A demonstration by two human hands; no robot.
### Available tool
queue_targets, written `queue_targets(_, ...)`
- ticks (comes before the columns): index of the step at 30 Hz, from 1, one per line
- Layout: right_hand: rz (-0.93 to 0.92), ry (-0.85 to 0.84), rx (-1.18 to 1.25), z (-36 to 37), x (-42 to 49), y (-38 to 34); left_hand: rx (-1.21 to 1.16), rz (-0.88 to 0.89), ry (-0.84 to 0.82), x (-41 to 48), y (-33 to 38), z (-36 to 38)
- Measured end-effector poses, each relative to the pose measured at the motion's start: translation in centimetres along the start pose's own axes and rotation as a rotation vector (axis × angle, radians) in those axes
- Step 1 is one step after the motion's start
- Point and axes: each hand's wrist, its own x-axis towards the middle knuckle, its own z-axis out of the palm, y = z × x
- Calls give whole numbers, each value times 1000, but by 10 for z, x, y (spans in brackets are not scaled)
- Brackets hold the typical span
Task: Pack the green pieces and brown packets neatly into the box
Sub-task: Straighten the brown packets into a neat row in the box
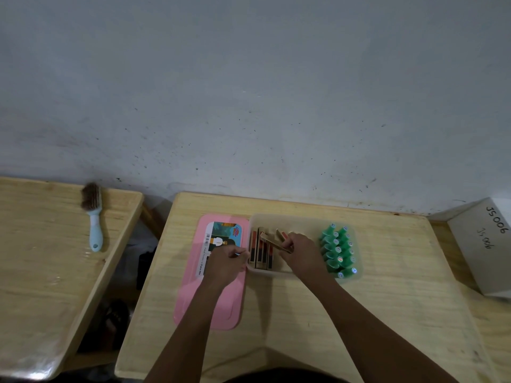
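Note:
A translucent box (301, 218) sits on the middle of the wooden desk (387, 299). Several green pieces (338, 250) stand in two neat rows in its right end. Several brown packets (260, 252) stand on edge at its left end. My right hand (300, 251) is over the box's middle, shut on two brown packets (276, 241) that tilt above the others. My left hand (226, 262) grips the box's left wall, resting over the pink lid (213, 308).
The pink lid with a printed label lies flat just left of the box. A second desk at left holds a small brush (93, 214) with a light blue handle. A white carton (484, 244) marked in pen stands at the right edge. A wall rises behind the desks.

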Motion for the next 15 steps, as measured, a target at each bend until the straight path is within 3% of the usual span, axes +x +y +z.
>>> queue_targets(7, 49, 78, -60, 4, -5, -6, 6, 18, 14, 1, -2, 1)
queue_targets(15, 87, 39, -11, 9, 1, -5, 26, 32, 22, 0, -2, 2)
